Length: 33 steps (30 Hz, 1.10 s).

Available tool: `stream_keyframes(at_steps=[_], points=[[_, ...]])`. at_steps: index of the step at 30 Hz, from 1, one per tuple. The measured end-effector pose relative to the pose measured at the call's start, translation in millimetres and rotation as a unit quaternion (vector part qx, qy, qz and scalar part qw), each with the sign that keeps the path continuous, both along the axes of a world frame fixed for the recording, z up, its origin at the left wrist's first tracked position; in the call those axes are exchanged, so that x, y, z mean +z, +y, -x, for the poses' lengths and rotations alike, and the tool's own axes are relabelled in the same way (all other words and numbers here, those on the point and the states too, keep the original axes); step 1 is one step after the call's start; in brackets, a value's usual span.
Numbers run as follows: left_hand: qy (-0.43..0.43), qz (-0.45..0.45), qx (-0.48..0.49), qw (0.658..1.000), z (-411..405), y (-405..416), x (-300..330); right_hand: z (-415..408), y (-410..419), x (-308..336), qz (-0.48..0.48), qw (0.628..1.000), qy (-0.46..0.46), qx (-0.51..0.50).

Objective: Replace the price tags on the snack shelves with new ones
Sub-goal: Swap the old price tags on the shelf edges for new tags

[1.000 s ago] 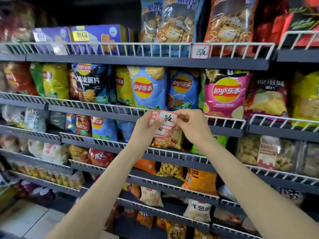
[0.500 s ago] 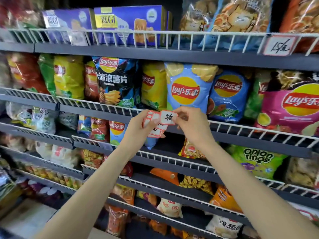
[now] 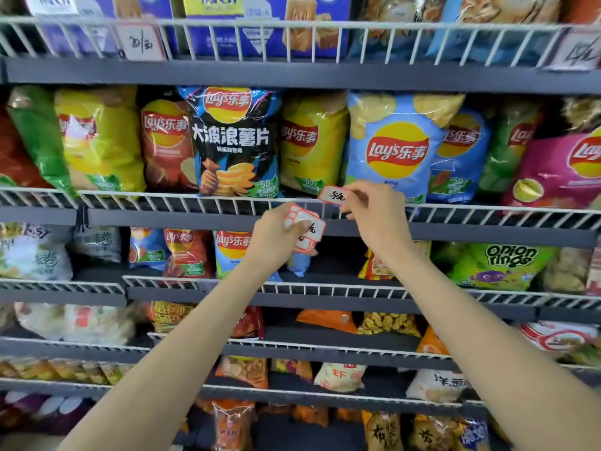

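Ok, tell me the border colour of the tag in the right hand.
Red-orange border on white, clearest in the head view: tag, right hand.

White, red-bordered price tag (image 3: pixel 336 195) with black handwriting; black wavy-chip bag (image 3: pixel 234 141) beside yellow bag (image 3: pixel 310 141); grey shelves (image 3: pixel 195 218) with white wire rails.

Two hands in frame: left hand (image 3: pixel 276 237), right hand (image 3: pixel 374 209). One loose price tag (image 3: pixel 335 195) in the right; a stack of tags (image 3: pixel 307 229) in the left, number indeterminable. Two mounted tags (image 3: pixel 140 42) (image 3: pixel 574 50) on the top rail. Six wire-fronted shelves (image 3: pixel 162 200) visible.
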<state>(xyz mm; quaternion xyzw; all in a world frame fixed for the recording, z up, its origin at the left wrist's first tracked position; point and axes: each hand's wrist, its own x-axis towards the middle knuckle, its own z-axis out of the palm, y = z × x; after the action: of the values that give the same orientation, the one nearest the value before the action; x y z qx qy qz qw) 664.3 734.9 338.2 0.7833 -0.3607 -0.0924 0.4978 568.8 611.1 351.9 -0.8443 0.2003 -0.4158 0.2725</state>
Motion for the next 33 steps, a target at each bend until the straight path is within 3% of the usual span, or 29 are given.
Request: stream_keyframes(at_steps=[5,19,26,33], points=[[-0.007,-0.014,-0.016,1.0,-5,-1,-5,-2,8,0,0.049,0.997,0.028,-0.049],[0.055,0.032,-0.072,0.995,-17,-2,-19,-7,11,2,0.068,0.993,0.074,-0.067],[-0.095,-0.039,-0.089,0.991,-36,17,-27,-17,7,6,0.114,0.988,0.092,-0.05],[-0.142,-0.086,-0.118,0.979,-47,24,-20,-31,12,-1,0.179,0.969,0.152,-0.071]])
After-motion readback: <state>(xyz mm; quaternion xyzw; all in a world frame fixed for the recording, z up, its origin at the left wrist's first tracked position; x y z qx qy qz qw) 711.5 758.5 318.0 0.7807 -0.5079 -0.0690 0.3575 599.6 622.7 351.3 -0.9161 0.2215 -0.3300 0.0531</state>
